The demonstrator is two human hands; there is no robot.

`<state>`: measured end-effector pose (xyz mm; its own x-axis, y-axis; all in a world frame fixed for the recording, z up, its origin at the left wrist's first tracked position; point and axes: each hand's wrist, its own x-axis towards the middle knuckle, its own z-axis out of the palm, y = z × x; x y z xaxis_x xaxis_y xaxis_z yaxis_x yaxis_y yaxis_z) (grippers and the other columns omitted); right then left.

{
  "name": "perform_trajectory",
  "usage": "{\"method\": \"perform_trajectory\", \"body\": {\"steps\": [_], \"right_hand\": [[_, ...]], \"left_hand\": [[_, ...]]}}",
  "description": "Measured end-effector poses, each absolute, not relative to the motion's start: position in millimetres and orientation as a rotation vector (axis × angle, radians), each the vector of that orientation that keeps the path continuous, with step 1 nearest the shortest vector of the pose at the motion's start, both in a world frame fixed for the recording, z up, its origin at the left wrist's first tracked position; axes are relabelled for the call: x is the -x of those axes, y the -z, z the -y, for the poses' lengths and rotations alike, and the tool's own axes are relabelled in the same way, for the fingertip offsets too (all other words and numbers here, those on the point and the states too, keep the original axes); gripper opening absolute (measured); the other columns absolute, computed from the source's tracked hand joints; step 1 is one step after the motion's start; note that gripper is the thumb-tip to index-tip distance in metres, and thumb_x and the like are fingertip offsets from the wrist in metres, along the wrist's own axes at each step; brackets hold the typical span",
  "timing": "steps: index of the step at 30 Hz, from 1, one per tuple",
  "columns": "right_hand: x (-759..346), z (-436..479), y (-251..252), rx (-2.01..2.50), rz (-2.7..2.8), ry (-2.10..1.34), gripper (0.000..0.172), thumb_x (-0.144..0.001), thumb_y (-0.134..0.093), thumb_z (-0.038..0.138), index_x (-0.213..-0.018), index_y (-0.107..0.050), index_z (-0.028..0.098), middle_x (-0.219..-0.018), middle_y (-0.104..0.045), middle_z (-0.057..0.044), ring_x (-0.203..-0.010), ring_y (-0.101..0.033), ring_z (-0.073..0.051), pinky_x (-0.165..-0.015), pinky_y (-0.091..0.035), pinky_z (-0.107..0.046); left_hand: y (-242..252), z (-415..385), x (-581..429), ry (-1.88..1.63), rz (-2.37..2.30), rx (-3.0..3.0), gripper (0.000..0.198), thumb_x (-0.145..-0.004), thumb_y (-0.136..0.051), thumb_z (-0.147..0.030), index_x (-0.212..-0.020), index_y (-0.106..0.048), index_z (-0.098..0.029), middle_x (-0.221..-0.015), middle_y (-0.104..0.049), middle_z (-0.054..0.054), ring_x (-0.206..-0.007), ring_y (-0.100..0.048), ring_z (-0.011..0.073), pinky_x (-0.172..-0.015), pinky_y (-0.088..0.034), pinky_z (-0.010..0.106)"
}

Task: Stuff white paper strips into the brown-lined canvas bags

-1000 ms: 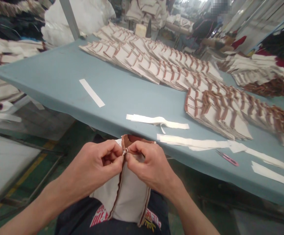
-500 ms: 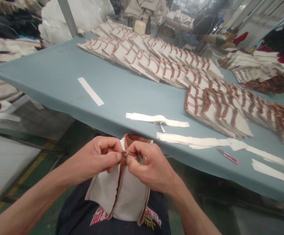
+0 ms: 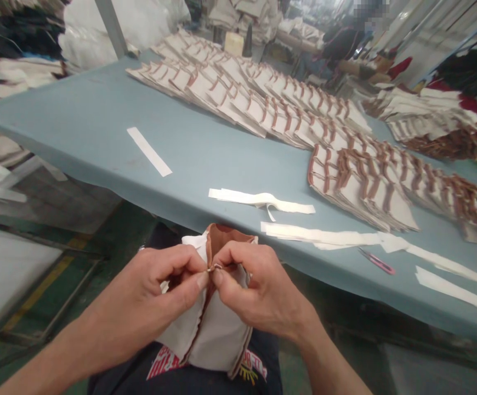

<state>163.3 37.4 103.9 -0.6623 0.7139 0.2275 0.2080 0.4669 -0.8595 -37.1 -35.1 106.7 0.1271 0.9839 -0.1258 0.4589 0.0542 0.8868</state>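
Observation:
A stitched off-white fabric piece with brown lining (image 3: pixel 222 334) hangs over my lap, its seam running down the middle. My left hand (image 3: pixel 175 285) pinches the top of that seam between thumb and forefinger. Pressed close beside it, my right hand (image 3: pixel 249 285) pinches the same edge from the other side. The brown inside shows behind the fingertips, where the piece gapes open at the top. A small pale bit of the edge sticks out between the two thumbs; its detail is too small to make out.
Ahead is a blue-covered table (image 3: pixel 82 120). On it lie white strips (image 3: pixel 329 236), a single strip (image 3: pixel 150 152), pink-handled thread snips (image 3: pixel 377 260) and long overlapping rows of similar fabric pieces (image 3: pixel 255 109). A person (image 3: pixel 343 38) is in the background.
My left hand has shifted slightly, its thumb now stretched along the seam edge. The top of the fabric piece gapes wider, with more brown lining showing. Both hands still pinch it.

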Motion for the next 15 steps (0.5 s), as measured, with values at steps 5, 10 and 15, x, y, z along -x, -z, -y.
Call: {"method": "perform_trajectory", "body": {"steps": [5, 10, 15], "right_hand": [[-163, -36, -99, 0.723, 2.066, -1.141, 0.014, -0.087, -0.056, 0.015, -0.075, -0.061, 0.022, -0.067, -0.064, 0.004, -0.058, -0.051, -0.012, -0.060, -0.039, -0.025], [-163, -34, -97, 0.670, 1.911, -1.316, 0.011, -0.087, -0.057, 0.019, -0.078, -0.063, 0.022, -0.070, -0.064, 0.004, -0.055, -0.050, -0.011, -0.054, -0.038, -0.023], [-164, -33, -94, 0.675, 1.926, -1.276, 0.015, -0.090, -0.059, 0.023, -0.076, -0.060, 0.022, -0.066, -0.061, 0.004, -0.055, -0.048, -0.010, -0.055, -0.038, -0.024]], "left_hand": [[-96, 35, 40, -0.883, -1.430, -1.551, 0.023, -0.096, -0.059, -0.026, -0.073, -0.062, -0.023, -0.062, -0.054, -0.008, -0.054, -0.049, 0.0105, -0.049, -0.038, 0.020], [-104, 34, 46, -1.123, -1.352, -2.014, 0.024, -0.096, -0.062, -0.011, -0.111, -0.069, -0.028, -0.116, -0.076, -0.003, -0.110, -0.072, 0.0139, -0.098, -0.054, 0.021], [-105, 25, 50, -1.003, -1.207, -2.219, 0.030, -0.096, -0.060, -0.006, -0.117, -0.063, -0.028, -0.114, -0.077, -0.003, -0.114, -0.072, 0.0154, -0.108, -0.053, 0.027]]}}
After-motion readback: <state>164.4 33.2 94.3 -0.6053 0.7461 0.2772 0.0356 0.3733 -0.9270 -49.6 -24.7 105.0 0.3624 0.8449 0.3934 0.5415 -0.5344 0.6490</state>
